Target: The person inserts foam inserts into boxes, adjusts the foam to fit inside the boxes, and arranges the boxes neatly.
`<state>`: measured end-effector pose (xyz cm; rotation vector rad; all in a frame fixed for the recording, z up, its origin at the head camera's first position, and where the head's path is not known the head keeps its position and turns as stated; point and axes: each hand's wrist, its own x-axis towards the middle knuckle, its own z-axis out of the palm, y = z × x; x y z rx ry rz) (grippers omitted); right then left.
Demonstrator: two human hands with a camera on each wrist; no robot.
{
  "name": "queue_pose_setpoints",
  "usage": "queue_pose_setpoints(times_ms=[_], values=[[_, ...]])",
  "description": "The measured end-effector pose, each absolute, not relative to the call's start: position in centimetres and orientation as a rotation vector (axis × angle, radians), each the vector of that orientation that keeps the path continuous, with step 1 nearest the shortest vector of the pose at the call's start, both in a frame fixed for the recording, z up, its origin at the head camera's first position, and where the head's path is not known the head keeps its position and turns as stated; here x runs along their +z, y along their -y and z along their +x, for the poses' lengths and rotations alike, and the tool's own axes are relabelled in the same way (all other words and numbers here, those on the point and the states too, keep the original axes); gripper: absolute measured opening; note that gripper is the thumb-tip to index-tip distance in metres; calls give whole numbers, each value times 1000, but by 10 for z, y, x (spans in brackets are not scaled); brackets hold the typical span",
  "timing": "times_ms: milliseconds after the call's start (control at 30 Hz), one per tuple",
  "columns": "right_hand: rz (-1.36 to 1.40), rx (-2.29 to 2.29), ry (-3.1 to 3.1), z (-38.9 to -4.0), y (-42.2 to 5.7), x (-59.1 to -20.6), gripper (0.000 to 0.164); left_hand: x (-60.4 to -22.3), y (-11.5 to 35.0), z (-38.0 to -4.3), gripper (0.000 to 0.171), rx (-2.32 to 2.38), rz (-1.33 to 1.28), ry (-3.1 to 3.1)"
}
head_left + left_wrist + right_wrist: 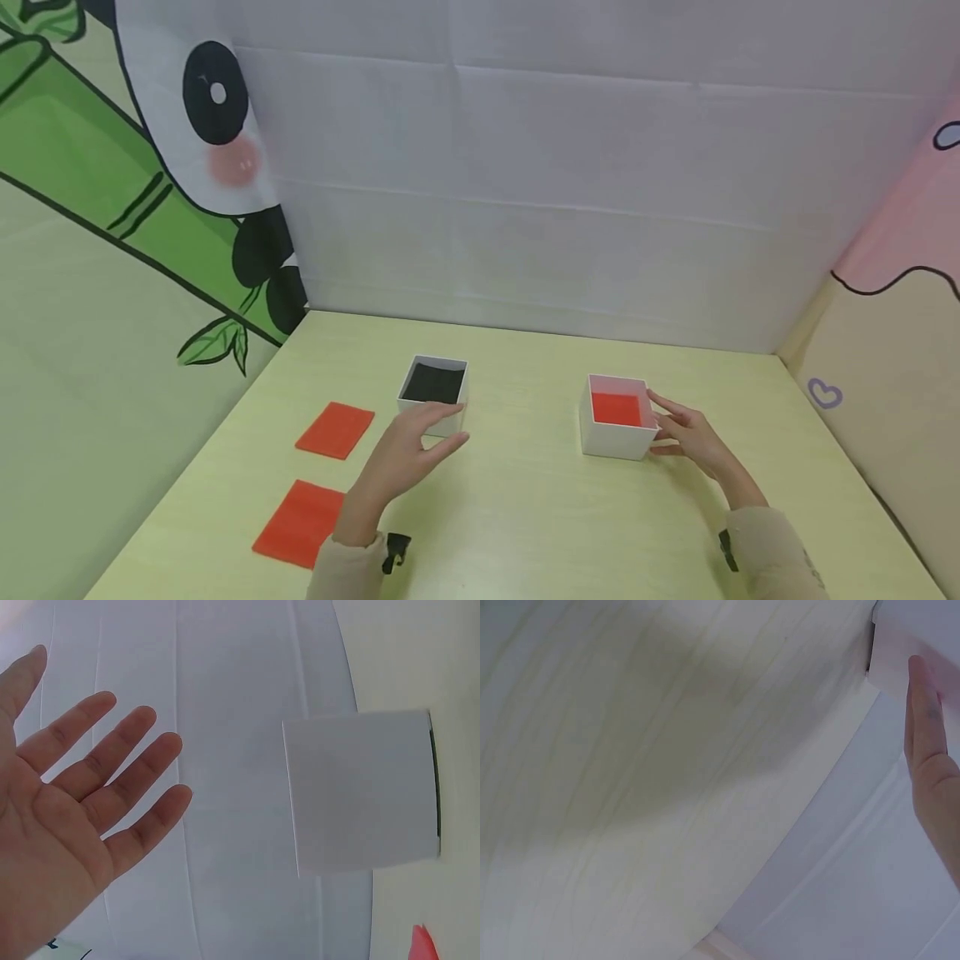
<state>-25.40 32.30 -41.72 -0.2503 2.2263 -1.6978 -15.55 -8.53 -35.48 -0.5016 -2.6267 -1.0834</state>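
A white square box with red cloth inside stands right of the table's middle. My right hand touches its right side, fingers extended; in the right wrist view the fingers lie along the box wall. Left of it is a second white box holding black cloth. My left hand is in front of that box in the head view. The left wrist view shows the left hand with spread fingers and nothing in it, apart from the white box.
Two flat red cloth squares lie on the table's left side, one farther back and one nearer, partly behind the left forearm. A white cloth backdrop rises at the table's back edge, with printed cloth walls at both sides.
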Motion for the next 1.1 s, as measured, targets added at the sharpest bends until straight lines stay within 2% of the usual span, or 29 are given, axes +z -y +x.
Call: queue_pose_setpoints(times_ms=[100, 400, 733, 1100], values=[[-245, -1720, -2220, -245, -317, -425, 53, -358, 99, -149, 37, -1065, -470, 2644], [-243, -1706, -2215, -252, -322, -420, 52, -361, 121, -143, 38, -1009, -387, 2615], [-226, -1682, -2224, -259, -325, -420, 51, -365, 145, -129, 40, -986, -179, 2708], [-217, -1664, -2223, -259, -326, -419, 52, -366, 175, -111, 50, -850, -134, 2794]])
